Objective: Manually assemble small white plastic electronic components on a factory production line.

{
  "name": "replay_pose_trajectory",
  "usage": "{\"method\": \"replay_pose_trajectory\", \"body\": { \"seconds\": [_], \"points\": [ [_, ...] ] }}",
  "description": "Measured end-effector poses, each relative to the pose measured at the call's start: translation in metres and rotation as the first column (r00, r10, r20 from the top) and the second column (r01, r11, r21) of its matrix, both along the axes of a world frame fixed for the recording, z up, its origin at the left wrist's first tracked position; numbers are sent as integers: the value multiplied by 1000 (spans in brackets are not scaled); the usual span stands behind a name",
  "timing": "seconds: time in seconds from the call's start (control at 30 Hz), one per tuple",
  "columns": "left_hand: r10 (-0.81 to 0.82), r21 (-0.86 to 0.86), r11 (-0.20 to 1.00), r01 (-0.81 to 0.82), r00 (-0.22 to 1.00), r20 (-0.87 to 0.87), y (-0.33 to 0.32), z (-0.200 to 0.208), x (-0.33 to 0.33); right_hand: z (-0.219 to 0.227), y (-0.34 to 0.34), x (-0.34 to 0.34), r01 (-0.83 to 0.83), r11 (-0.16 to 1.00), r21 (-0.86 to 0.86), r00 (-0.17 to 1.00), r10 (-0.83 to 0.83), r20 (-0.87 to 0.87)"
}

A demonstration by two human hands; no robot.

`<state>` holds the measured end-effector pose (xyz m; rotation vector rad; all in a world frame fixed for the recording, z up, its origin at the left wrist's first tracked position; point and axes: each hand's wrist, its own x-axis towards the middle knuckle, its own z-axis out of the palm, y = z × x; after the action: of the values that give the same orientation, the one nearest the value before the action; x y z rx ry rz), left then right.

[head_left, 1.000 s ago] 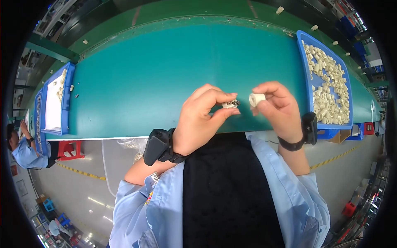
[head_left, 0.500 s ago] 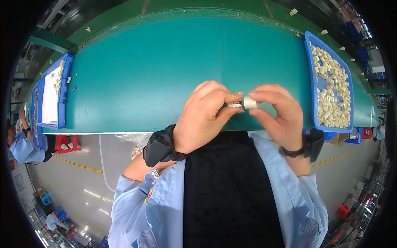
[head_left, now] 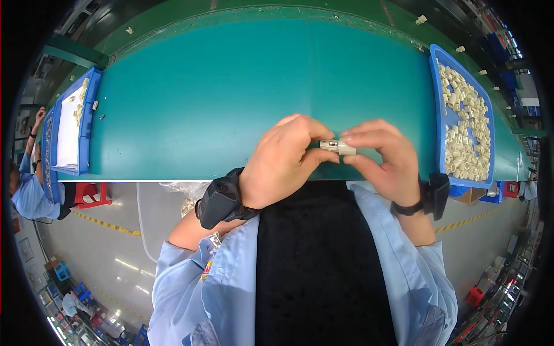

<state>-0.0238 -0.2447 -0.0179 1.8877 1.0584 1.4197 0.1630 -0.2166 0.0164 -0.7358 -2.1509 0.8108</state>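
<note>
Over the near part of the green work surface (head_left: 208, 92), my left hand (head_left: 285, 155) pinches a small cream plastic connector part (head_left: 329, 146) with metal showing in it. My right hand (head_left: 385, 155) grips a cream plastic sleeve (head_left: 347, 149) between thumb and fingers, in line with the connector part and touching it. How far one sits inside the other is too small to tell. At the right stands a blue tray (head_left: 441, 130) with many loose cream sleeves (head_left: 464, 164), some upright, some on their sides.
A blue tray (head_left: 85, 144) lined with white and holding several cream pieces stands at the left. Beside it lie a small cream piece (head_left: 95, 105) and a dark bit (head_left: 103, 117). A co-worker (head_left: 36, 193) in light blue is at far left, near a red stool (head_left: 91, 194).
The sleeve and the connector part have come together, with less metal showing between them. My hands are slightly closer. The co-worker's arm at far left has risen.
</note>
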Motion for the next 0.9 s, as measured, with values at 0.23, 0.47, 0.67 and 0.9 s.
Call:
{"method": "replay_pose_trajectory", "body": {
  "seconds": [0.23, 0.47, 0.67, 0.9],
  "points": [
    [-46, 145, 989, 39, 998, 45, 6, 3, -4, 3, -2, 2, 2, 1000, 30, 999, -3, 50],
    [-64, 209, 976, 66, 998, -18, 8, 3, -7, 9, -1, -7, -25, 1000, 2, 999, 25, 38],
    [-161, 211, 964, 162, 987, -19, 13, 7, -11, 6, 9, -5, -72, 978, -195, 997, 70, -18],
    [-127, -30, 992, 125, 989, -73, 27, 26, -16, 37, 33, -12, -71, 994, -80, 983, 84, 164]
  ]
}}
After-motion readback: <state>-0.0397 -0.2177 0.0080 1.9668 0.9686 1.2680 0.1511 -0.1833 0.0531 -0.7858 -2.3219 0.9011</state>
